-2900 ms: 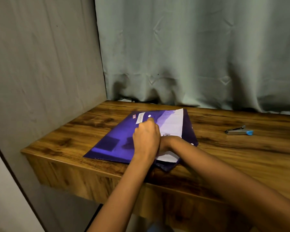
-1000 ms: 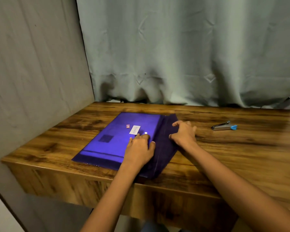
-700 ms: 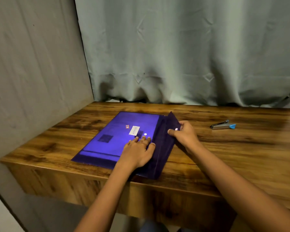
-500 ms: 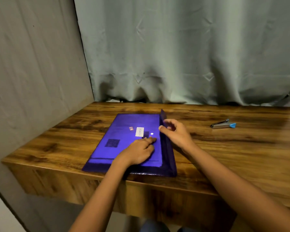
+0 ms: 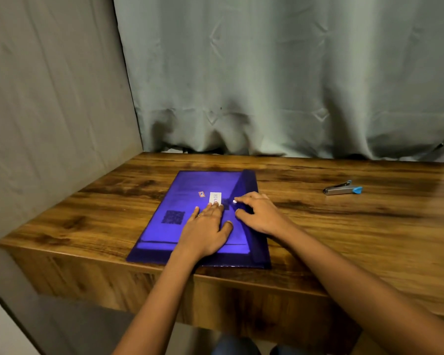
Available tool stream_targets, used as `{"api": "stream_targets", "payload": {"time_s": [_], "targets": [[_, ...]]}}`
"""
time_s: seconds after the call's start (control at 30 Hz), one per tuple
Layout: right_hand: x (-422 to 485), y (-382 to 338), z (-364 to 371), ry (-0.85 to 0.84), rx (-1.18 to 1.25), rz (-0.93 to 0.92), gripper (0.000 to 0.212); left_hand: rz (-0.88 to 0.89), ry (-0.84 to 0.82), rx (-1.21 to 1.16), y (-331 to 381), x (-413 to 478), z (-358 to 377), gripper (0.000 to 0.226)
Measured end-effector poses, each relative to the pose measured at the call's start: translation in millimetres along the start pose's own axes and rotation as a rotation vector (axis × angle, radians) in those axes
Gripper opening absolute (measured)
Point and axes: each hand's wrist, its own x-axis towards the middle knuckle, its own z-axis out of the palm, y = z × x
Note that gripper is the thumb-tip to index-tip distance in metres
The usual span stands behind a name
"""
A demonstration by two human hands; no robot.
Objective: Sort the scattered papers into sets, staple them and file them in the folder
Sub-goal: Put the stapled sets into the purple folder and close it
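Note:
A blue plastic folder (image 5: 187, 190) lies flat on the wooden desk (image 5: 344, 231), its near edge at the desk's front. Its flap (image 5: 251, 185) along the right side is folded over onto the cover. My left hand (image 5: 205, 229) rests flat on the cover with fingers straight, just left of the flap. My right hand (image 5: 259, 212) presses the flap down with fingertips at the white snap button (image 5: 234, 201). No loose papers are visible; the folder's contents are hidden. A white label (image 5: 215, 198) sits on the cover.
A small metal stapler (image 5: 342, 188) with a blue end lies on the desk to the right of the folder. A grey curtain (image 5: 280, 80) hangs behind the desk and a wall (image 5: 49, 98) closes the left side.
The papers went out of sight inside the folder. The folder turned square to the desk edge. My right hand lifted the flap and folded it leftward onto the cover; my left hand stayed flat.

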Motion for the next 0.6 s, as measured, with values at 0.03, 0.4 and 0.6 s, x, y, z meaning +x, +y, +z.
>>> {"api": "stream_targets", "payload": {"time_s": [0.03,0.4,0.6], "targets": [[-0.3,-0.9,-0.3,-0.004,-0.014,-0.002,0.048,0.000,0.000,0.001,-0.2,0.2,0.0,0.058],[2.2,-13.0,-6.4,-0.042,-0.287,-0.077,0.049,0.004,-0.007,0.008,1.4,-0.3,-0.7,0.059],[4.2,-19.7,-16.1,-0.084,-0.339,-0.121,0.044,0.007,0.006,0.010,1.3,0.3,0.0,0.058]]}}
